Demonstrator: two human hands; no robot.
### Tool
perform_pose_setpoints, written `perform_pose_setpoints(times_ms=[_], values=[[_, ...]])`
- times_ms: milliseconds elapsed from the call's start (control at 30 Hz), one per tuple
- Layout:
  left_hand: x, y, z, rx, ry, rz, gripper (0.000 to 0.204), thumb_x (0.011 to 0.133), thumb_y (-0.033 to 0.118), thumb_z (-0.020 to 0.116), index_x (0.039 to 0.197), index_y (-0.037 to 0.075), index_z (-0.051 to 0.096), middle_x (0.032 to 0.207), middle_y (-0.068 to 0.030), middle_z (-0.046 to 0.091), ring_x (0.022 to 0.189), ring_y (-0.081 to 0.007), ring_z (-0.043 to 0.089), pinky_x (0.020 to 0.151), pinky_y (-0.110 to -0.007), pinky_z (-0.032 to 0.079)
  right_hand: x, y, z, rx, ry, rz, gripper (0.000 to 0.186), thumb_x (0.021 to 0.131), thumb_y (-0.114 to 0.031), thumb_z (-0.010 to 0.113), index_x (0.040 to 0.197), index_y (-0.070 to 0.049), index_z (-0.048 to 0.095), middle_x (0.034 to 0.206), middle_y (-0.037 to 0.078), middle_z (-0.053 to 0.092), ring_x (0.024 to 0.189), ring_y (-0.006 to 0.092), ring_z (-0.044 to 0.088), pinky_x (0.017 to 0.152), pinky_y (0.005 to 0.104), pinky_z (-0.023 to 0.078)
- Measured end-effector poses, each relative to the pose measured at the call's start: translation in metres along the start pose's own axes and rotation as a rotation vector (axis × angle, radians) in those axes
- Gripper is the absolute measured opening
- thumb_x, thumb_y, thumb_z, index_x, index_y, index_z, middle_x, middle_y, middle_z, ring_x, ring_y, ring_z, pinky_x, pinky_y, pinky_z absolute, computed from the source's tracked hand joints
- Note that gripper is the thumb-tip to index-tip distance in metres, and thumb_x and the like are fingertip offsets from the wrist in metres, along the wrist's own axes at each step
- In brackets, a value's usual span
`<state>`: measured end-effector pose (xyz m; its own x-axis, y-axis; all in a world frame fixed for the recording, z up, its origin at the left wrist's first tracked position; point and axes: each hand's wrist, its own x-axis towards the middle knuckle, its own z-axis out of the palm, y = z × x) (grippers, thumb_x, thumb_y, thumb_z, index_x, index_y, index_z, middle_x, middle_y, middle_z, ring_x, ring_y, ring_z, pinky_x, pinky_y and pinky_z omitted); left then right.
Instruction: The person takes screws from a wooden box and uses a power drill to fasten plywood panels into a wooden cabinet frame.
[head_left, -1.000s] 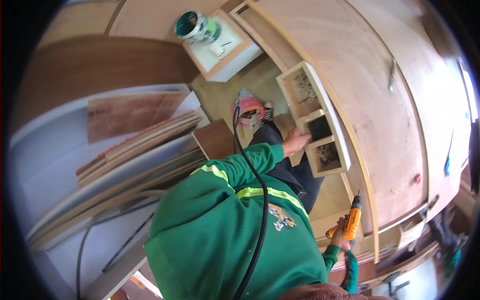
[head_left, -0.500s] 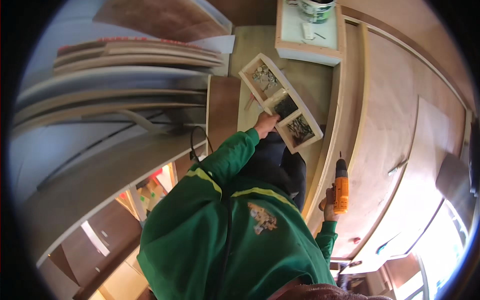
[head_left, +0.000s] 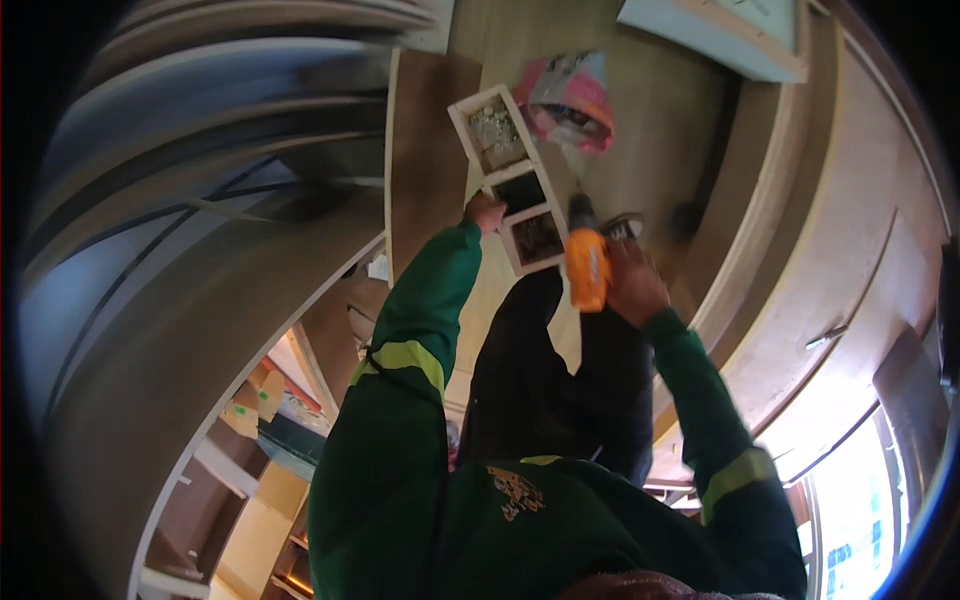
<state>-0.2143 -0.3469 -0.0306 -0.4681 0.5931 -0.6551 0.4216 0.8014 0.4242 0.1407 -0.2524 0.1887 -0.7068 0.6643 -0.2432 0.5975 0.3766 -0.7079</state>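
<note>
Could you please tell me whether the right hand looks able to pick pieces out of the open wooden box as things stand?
Probably not: the right hand grips the orange drill, so it seems occupied, though the wooden box, held by the left hand, is open above.

L fingers (head_left: pixel 486 209) grip 3-compt wooden box (head_left: pixel 512 172); R fingers (head_left: pixel 622 263) hold orange drill (head_left: pixel 588 272) nr it.
</note>
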Motion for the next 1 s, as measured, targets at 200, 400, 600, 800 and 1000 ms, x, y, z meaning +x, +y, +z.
perform_pose_setpoints(times_ms=[200, 400, 600, 800, 1000], values=[[0.104, -0.093, 0.067, 0.125, 0.087, 0.039, 0.044, 0.080, 0.038, 0.069, 0.109, 0.005, 0.064, 0.089, -0.0144, 0.070, 0.084, -0.0304, 0.069, 0.078, -0.041, 0.054, 0.190, 0.046, 0.122, -0.217, -0.066, -0.143, 0.036, 0.078, -0.010, 0.059, 0.114, -0.004, 0.054, 0.104, 0.016, 0.062, 0.103, 0.0331, 0.061, 0.084, 0.0487, 0.051], [0.163, -0.169, 0.085, -0.017, -0.081, 0.111, 0.058, 0.084, 0.043, 0.067, 0.119, -0.001, 0.056, 0.109, -0.0219, 0.066, 0.101, -0.0356, 0.064, 0.088, -0.047, 0.048, 0.277, 0.079, 0.224, -0.373, -0.060, -0.170, 0.019, 0.076, -0.008, 0.061, 0.094, -0.004, 0.067, 0.094, 0.014, 0.067, 0.094, 0.0324, 0.066, 0.075, 0.0481, 0.055], [0.153, -0.144, 0.094, 0.495, 0.068, 0.262, 0.045, 0.079, 0.043, 0.069, 0.094, 0.000, 0.066, 0.077, -0.0165, 0.069, 0.072, -0.0352, 0.067, 0.066, -0.047, 0.053, 0.276, 0.109, 0.287, -0.675, -0.043, -0.094, 0.037, 0.061, -0.019, 0.076, 0.094, -0.005, 0.068, 0.092, 0.012, 0.064, 0.090, 0.0287, 0.062, 0.069, 0.0470, 0.049], [0.099, -0.138, 0.160, 0.209, 0.245, 0.217, 0.050, 0.087, 0.021, 0.062, 0.130, -0.003, 0.051, 0.112, -0.0219, 0.066, 0.100, -0.0343, 0.066, 0.085, -0.042, 0.052, 0.199, 0.143, 0.300, -0.394, -0.048, -0.053, 0.049, 0.076, -0.023, 0.067, 0.119, -0.003, 0.057, 0.113, 0.014, 0.061, 0.108, 0.0314, 0.059, 0.084, 0.0512, 0.047], [0.019, -0.154, 0.188, 0.007, 0.230, 0.067, 0.056, 0.092, 0.018, 0.056, 0.139, -0.005, 0.040, 0.136, -0.0260, 0.050, 0.122, -0.0344, 0.053, 0.101, -0.043, 0.042, 0.081, 0.165, 0.252, 0.087, -0.157, 0.095, 0.062, 0.072, -0.021, 0.070, 0.130, -0.009, 0.048, 0.127, 0.010, 0.055, 0.126, 0.0295, 0.049, 0.098, 0.0503, 0.042]])
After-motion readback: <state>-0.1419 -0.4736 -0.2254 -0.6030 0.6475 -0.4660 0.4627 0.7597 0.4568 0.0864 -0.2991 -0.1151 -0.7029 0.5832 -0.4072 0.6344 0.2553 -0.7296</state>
